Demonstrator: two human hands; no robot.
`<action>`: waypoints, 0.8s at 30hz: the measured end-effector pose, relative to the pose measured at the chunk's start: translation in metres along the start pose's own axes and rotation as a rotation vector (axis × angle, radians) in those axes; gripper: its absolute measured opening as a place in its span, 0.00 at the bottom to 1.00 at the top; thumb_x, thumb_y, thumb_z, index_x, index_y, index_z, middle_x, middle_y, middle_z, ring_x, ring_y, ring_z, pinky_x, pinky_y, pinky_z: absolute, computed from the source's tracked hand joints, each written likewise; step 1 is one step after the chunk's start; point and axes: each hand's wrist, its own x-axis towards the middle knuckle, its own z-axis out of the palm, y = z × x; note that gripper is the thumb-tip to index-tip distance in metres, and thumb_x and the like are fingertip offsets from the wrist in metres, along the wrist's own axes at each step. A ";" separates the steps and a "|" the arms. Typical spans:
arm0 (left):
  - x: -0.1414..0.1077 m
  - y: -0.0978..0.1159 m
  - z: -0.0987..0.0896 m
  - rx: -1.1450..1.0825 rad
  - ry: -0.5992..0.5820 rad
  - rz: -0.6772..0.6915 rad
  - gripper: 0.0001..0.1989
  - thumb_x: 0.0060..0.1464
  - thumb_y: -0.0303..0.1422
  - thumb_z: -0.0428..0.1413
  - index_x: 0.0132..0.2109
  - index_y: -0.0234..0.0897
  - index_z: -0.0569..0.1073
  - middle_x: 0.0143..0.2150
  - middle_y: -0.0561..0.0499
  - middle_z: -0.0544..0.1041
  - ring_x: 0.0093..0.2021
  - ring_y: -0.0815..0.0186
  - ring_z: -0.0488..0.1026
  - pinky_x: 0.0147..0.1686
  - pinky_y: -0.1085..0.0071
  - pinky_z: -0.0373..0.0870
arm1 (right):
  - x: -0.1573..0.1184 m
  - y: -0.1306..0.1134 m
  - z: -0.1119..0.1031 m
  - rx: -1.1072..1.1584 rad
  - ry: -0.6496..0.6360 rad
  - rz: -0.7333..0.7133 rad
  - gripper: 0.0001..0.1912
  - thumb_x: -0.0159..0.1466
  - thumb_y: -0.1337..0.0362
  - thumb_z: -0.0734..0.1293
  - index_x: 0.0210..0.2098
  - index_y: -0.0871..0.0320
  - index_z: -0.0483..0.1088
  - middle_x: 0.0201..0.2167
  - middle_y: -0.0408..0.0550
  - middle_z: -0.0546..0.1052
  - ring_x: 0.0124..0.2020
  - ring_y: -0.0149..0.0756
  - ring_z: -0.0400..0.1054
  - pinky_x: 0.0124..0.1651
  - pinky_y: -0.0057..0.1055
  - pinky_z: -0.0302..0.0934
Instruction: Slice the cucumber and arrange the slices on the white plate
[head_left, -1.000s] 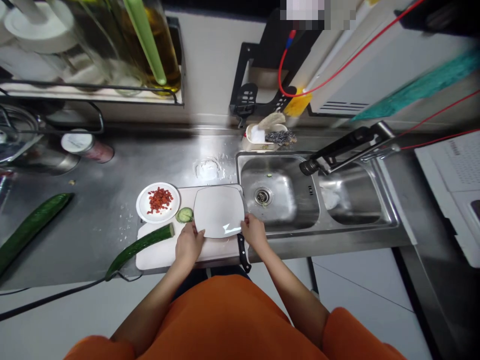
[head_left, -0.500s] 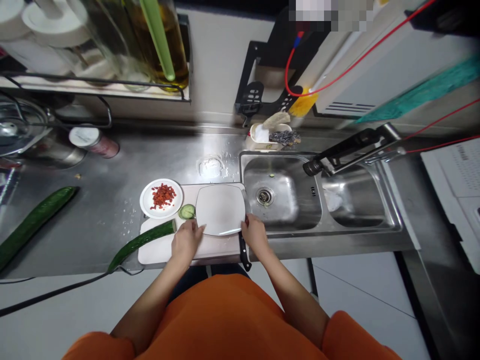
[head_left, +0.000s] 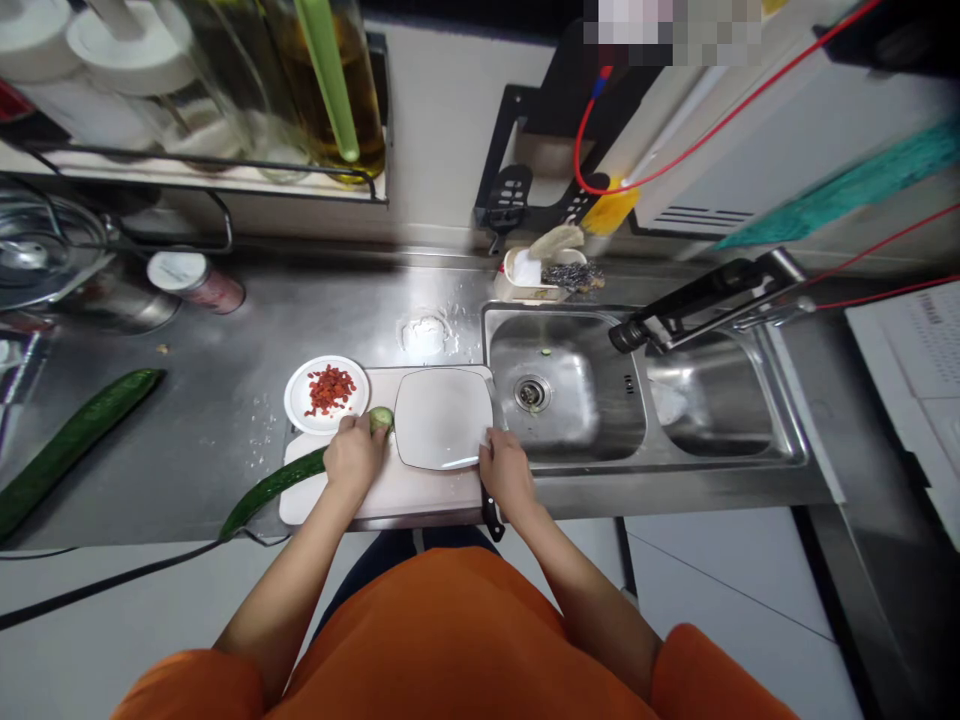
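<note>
My left hand (head_left: pixel 352 458) is at a small stack of cucumber slices (head_left: pixel 382 417), its fingers closed round the near side and hiding part of them. The square white plate (head_left: pixel 444 415) lies on the white cutting board (head_left: pixel 420 492). My right hand (head_left: pixel 508 470) grips the plate's lower right corner with bent fingers. Left of my left hand lies a cut cucumber (head_left: pixel 270 488), its cut end hidden behind that hand. A round white plate with chopped red pieces (head_left: pixel 330 390) rests at the board's upper left. Beneath my right hand a black knife handle (head_left: pixel 491 515) sticks out.
To the right is a double steel sink (head_left: pixel 562 440) with a black faucet (head_left: pixel 675 305) reaching over it. A whole cucumber (head_left: pixel 82 440) lies on the far left of the counter. A scrubber holder (head_left: pixel 536 280) stands behind the sink, and a red-labelled canister (head_left: pixel 196 282) at the back left.
My left hand has let go of the white plate's lower left corner and moved left and up to the cucumber slices. My right hand stays at the plate's right corner.
</note>
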 end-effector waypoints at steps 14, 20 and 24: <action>0.011 -0.013 0.002 -0.227 0.001 -0.061 0.11 0.54 0.39 0.52 0.41 0.40 0.71 0.40 0.44 0.76 0.38 0.56 0.73 0.34 0.65 0.64 | 0.001 -0.012 0.006 0.066 0.006 -0.085 0.19 0.63 0.70 0.59 0.53 0.65 0.68 0.47 0.57 0.72 0.47 0.40 0.68 0.50 0.32 0.60; 0.016 -0.028 -0.006 -0.540 -0.024 0.040 0.09 0.48 0.36 0.55 0.38 0.39 0.73 0.30 0.53 0.77 0.31 0.66 0.72 0.33 0.72 0.64 | 0.013 -0.022 0.018 0.270 -0.035 -0.238 0.14 0.62 0.70 0.60 0.46 0.62 0.72 0.37 0.51 0.75 0.37 0.35 0.69 0.45 0.32 0.61; 0.012 -0.021 -0.013 -0.692 -0.049 0.173 0.13 0.48 0.42 0.56 0.35 0.38 0.76 0.27 0.54 0.77 0.27 0.69 0.70 0.30 0.74 0.63 | 0.033 -0.044 0.020 0.482 -0.071 -0.387 0.16 0.61 0.71 0.63 0.47 0.58 0.72 0.39 0.48 0.75 0.33 0.31 0.67 0.42 0.31 0.62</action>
